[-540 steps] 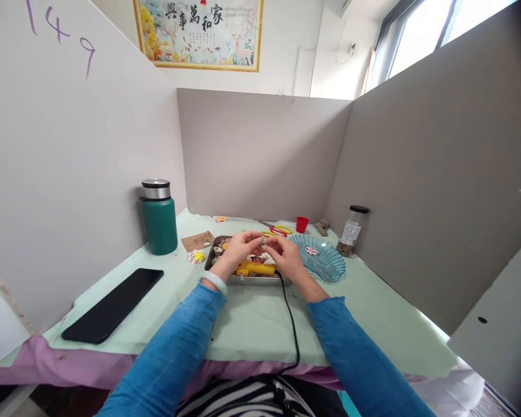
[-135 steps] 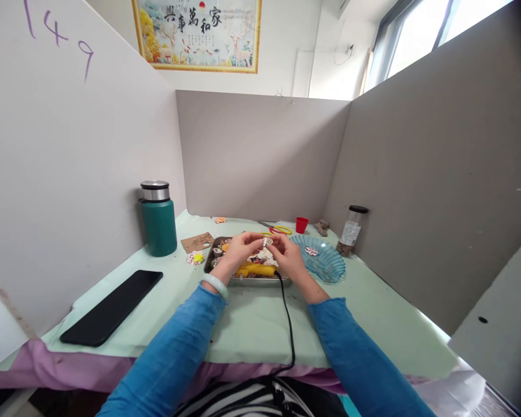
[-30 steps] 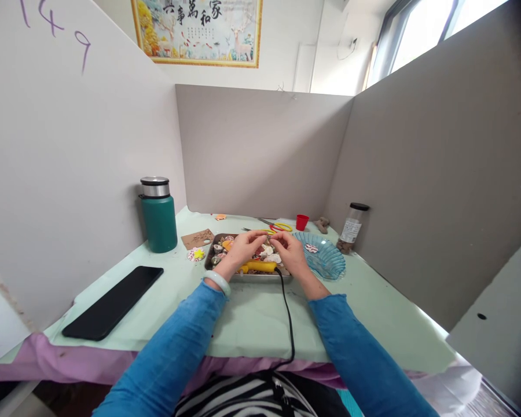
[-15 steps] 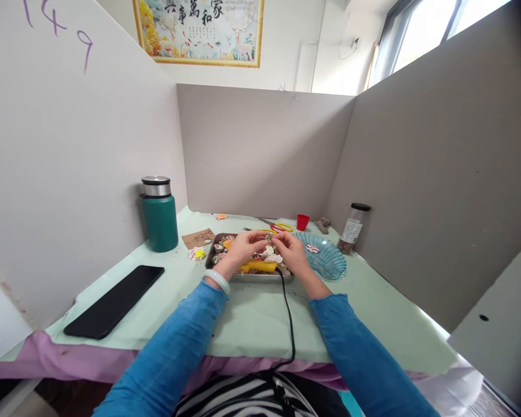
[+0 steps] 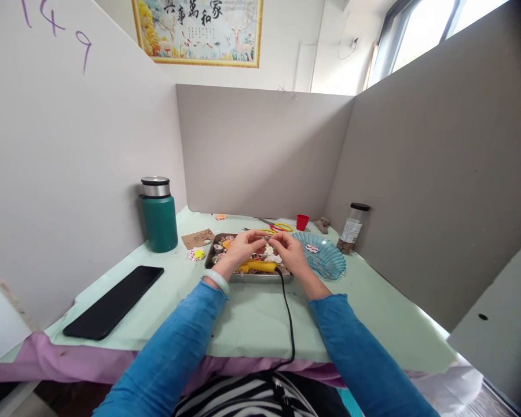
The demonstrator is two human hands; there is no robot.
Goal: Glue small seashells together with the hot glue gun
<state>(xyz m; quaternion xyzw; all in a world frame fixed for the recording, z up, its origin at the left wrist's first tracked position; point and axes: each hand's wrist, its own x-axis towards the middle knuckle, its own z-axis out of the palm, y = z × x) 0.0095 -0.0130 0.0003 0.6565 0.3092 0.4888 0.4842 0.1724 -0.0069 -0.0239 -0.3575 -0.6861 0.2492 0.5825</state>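
Above a metal tray (image 5: 260, 278) of small shells and trinkets (image 5: 219, 249), my left hand (image 5: 245, 246) and my right hand (image 5: 289, 249) meet with fingertips nearly touching. Both hands are pinched around something tiny between them, too small to name. A pale bangle (image 5: 217, 280) circles my left wrist. Below my hands, a yellow hot glue gun (image 5: 258, 266) lies across the tray's near side, its black cord (image 5: 290, 318) running down over the table edge. A blue scalloped plate (image 5: 332, 260) with a small patterned piece (image 5: 311, 248) sits right of my right hand.
On the left stand a green bottle (image 5: 160, 223) and a black phone (image 5: 115, 301). A brown card (image 5: 198, 238) and a flower-patterned disc (image 5: 196, 253) lie left of the tray. Behind are scissors (image 5: 282, 227) and a red cup (image 5: 302, 222); a black-lidded jar (image 5: 353, 229) leans right. Grey partitions (image 5: 264, 150) enclose the table.
My fingertips have shifted slightly, and the small item between them shows less than before. Everything on the table stays in place.
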